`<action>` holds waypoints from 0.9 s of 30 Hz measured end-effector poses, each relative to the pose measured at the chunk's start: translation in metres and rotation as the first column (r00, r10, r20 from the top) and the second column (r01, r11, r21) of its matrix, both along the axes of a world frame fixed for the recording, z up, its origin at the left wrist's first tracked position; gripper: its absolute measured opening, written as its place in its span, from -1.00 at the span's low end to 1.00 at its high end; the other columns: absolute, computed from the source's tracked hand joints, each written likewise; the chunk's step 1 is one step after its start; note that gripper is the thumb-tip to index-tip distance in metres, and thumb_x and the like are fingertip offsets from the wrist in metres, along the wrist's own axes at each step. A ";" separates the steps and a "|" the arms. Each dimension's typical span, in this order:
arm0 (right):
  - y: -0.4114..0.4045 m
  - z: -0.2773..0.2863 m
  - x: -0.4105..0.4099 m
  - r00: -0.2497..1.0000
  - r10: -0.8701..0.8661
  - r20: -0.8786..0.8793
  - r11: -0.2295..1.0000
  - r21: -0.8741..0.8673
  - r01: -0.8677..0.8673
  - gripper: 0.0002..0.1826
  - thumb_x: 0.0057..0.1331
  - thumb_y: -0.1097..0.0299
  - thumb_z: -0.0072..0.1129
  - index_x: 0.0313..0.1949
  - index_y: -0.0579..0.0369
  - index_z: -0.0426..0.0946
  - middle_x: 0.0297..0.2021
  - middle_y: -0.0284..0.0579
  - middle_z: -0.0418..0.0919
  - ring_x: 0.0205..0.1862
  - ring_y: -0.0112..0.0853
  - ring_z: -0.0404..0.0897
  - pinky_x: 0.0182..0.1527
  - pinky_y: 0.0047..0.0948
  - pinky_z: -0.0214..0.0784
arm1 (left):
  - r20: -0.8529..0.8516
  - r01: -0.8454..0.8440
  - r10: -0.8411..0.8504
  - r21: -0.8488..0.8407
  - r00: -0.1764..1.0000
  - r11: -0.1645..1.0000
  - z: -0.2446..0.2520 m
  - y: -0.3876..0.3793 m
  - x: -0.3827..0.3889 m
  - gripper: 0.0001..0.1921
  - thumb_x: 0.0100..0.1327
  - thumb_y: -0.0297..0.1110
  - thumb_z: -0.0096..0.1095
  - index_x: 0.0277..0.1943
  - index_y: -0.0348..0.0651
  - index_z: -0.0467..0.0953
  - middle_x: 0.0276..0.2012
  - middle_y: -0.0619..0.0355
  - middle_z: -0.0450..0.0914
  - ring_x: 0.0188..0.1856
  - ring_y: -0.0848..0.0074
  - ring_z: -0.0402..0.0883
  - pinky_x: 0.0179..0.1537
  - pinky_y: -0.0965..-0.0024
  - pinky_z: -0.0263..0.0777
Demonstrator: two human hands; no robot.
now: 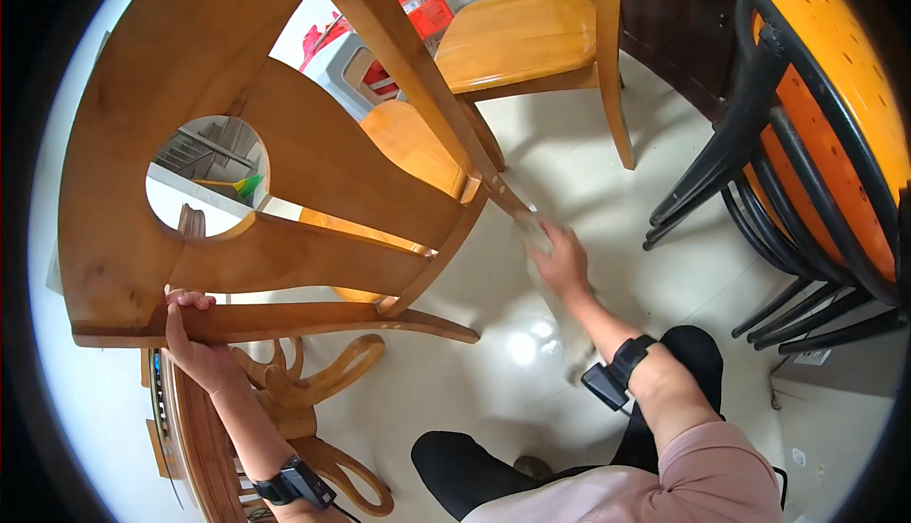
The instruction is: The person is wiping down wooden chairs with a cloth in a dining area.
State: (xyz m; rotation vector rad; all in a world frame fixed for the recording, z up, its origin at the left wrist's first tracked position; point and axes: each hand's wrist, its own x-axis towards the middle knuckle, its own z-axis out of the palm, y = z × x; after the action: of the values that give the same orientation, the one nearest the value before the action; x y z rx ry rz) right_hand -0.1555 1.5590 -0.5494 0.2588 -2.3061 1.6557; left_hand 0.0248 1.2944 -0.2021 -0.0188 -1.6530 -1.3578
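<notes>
A wooden chair [341, 167] is tilted before me, its curved backrest with a round cut-out towards the left. My left hand [203, 356] grips the side post of that backrest, thumb on the near side and fingertips showing over the top. At the end of one chair leg [511, 201], my right hand [566, 263] is closed on a greyish cloth [562, 316]. The cloth is blurred and hangs down from the hand, and it meets the leg's tip.
Another wooden chair [523, 39] stands at the back. Stacked orange chairs with black metal legs [825, 160] are on the right. A wooden table with a looped pedestal base [292, 395] is at lower left. A red basket [430, 14] lies behind the backrest, over pale floor tiles [484, 380].
</notes>
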 end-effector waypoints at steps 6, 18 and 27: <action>-0.020 0.199 -0.065 0.817 -0.165 -0.553 0.886 -0.448 -0.124 -0.41 0.06 0.24 0.23 0.09 0.11 0.31 -0.06 0.11 0.39 -0.04 -0.04 0.41 -0.04 -0.20 0.31 | -0.038 -0.005 0.005 -0.001 0.999 1.000 -0.004 -0.009 0.001 -0.76 0.14 -0.41 0.01 -0.11 -0.18 0.31 -0.43 0.21 0.36 -0.38 0.54 0.35 -0.25 0.45 0.32; -0.100 -0.078 -0.097 0.886 -0.301 0.351 0.940 -0.044 0.337 -0.44 0.21 0.01 -0.09 0.05 0.20 0.29 -0.08 0.22 0.44 -0.06 0.07 0.42 -0.06 -0.07 0.28 | -0.149 -0.303 0.321 0.131 0.935 0.944 -0.006 -0.035 0.006 -0.66 0.07 -0.29 0.13 -0.11 -0.27 0.42 -0.27 0.09 0.50 -0.23 0.43 0.45 -0.12 0.34 0.38; -0.096 0.002 -0.065 0.963 -0.073 0.260 0.705 -0.669 0.234 -0.47 0.23 0.09 -0.02 0.07 0.21 0.29 -0.11 0.03 0.48 -0.06 -0.19 0.46 0.03 -0.31 0.24 | -0.026 0.023 -0.024 -0.021 0.999 1.000 -0.005 -0.050 0.015 -0.76 0.11 -0.34 0.02 -0.18 -0.24 0.31 -0.37 0.13 0.38 -0.28 0.45 0.40 -0.08 0.34 0.32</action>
State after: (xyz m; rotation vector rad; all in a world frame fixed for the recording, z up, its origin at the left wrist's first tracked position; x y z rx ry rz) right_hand -0.2206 1.4626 -0.5476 -0.2932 -1.5754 2.3970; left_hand 0.0393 1.2446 -0.2070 -0.0681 -1.6498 -1.3528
